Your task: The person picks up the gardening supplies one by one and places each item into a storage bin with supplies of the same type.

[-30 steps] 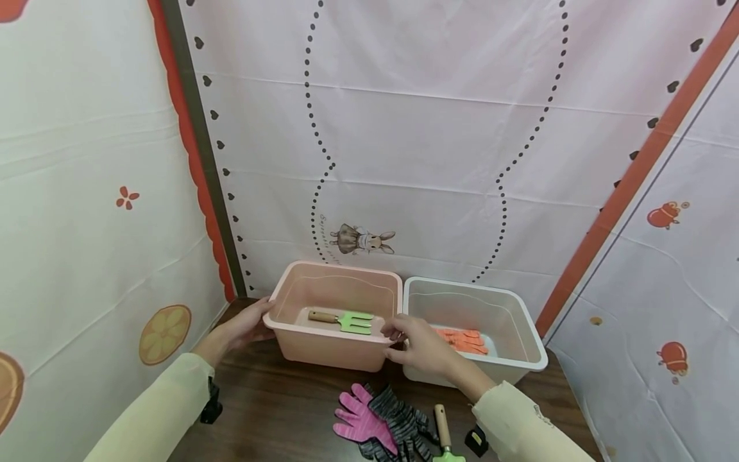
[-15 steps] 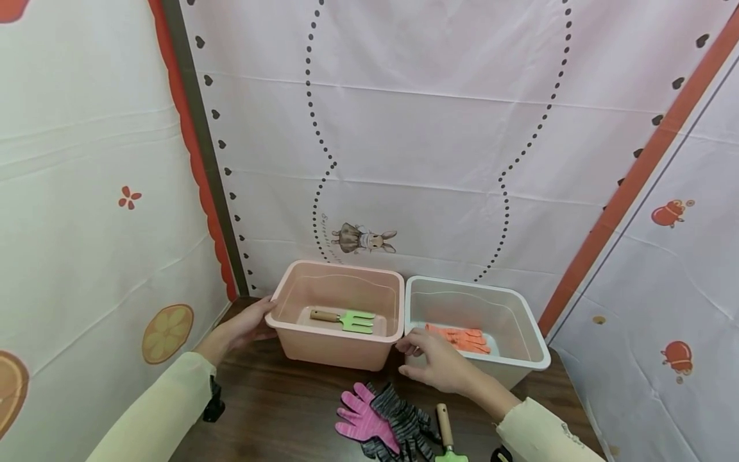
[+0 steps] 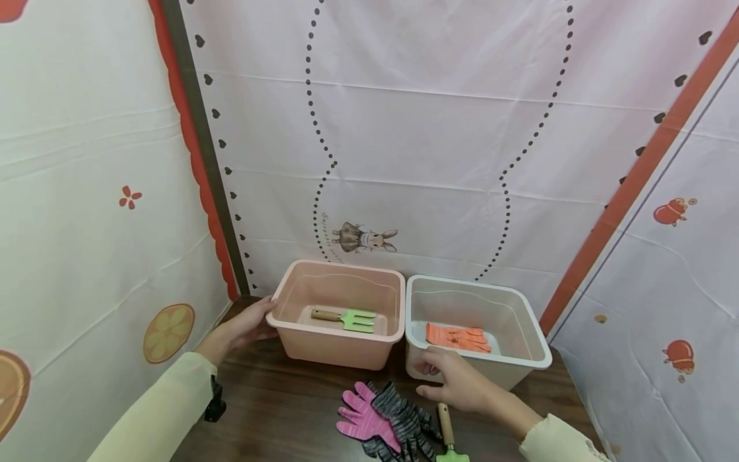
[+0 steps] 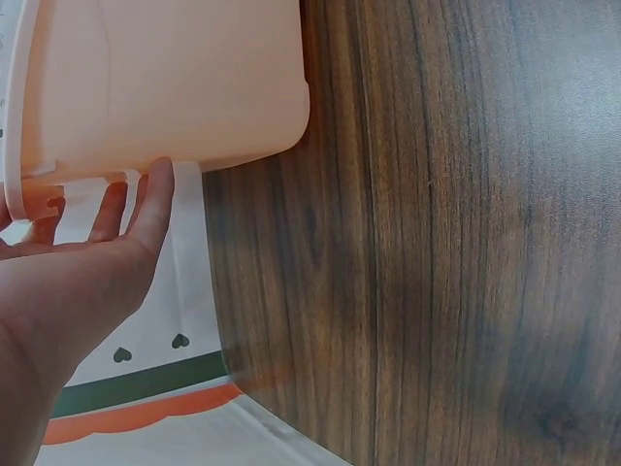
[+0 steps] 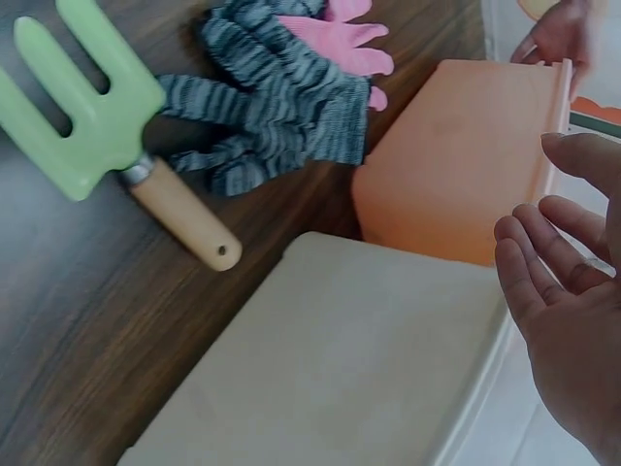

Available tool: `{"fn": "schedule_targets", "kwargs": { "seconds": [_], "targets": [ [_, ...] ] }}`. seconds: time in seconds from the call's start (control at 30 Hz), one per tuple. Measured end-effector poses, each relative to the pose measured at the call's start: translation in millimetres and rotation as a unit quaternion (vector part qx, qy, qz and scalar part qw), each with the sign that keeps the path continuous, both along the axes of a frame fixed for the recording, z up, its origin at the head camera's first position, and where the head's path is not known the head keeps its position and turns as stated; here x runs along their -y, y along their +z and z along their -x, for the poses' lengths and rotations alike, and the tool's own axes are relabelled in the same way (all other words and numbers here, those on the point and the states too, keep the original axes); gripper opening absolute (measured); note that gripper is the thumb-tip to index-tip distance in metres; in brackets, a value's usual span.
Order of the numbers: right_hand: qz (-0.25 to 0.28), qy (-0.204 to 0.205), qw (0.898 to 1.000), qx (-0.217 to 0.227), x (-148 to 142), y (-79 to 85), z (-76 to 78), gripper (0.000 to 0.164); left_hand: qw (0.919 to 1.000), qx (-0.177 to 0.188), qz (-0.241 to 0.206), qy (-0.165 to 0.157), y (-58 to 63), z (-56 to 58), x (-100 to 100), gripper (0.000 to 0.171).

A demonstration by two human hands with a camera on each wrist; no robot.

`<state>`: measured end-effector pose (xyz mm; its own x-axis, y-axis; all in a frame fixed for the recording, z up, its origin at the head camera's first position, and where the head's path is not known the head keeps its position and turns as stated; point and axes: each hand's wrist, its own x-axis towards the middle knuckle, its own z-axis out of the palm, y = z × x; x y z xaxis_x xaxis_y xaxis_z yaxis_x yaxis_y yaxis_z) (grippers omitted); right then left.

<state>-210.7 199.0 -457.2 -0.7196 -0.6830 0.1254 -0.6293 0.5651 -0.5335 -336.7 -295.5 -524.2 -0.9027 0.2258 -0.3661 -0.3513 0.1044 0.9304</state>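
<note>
The left hand point(image 3: 247, 324) grips the pink bin point(image 3: 335, 350), located immediately to its right. The right hand point(image 3: 458, 383) is released, fingers loose, near the white bin point(image 3: 462, 305); gloves point(image 3: 404, 414) lie left of that hand.

Behind the brown surface's point(image 3: 271, 410) far edge hangs a pale cloth point(image 3: 416, 141) printed with a rabbit point(image 3: 364, 238) and dotted lines; along the left edge, a side cloth point(image 3: 75, 256) shows citrus slices point(image 3: 169, 333).

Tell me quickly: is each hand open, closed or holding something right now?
Left hand: holding the peach-pink plastic bin at its end.
Right hand: open, fingers loosely bent, holding nothing, by the white plastic bin.
</note>
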Motion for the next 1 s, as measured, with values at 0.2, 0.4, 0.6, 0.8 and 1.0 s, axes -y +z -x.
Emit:
{"fn": "schedule_targets", "kwargs": {
  "seconds": [0.2, 0.4, 0.6, 0.8, 1.0],
  "targets": [
    [0.001, -0.012, 1.0, 0.027, -12, -9.4, -3.6, 0.027, 1.0, -0.001, -0.005, 0.001, -0.7, -0.2, -1, 0.065],
    [0.003, -0.015, 1.0, 0.017, -24, -26.9, -6.4, 0.028, 1.0, -0.002, -0.001, -0.001, -1.0, -0.2, -1, 0.065],
    [0.003, -0.017, 1.0, 0.001, -33, -38.5, -7.2, 0.032, 1.0, -0.003, 0.0, 0.003, -1.9, -0.6, 0, 0.066],
    [0.005, -0.014, 1.0, -0.013, -43, -54.1, -4.7, 0.029, 1.0, -0.004, -0.004, 0.003, -3.7, -1.0, 0, 0.066],
    [-0.001, -0.019, 1.0, 0.003, -54, -68.1, -1.9, 0.028, 0.9999, -0.006, -0.009, 0.003, -2.4, -2.3, -1, 0.066]
  ]
}}
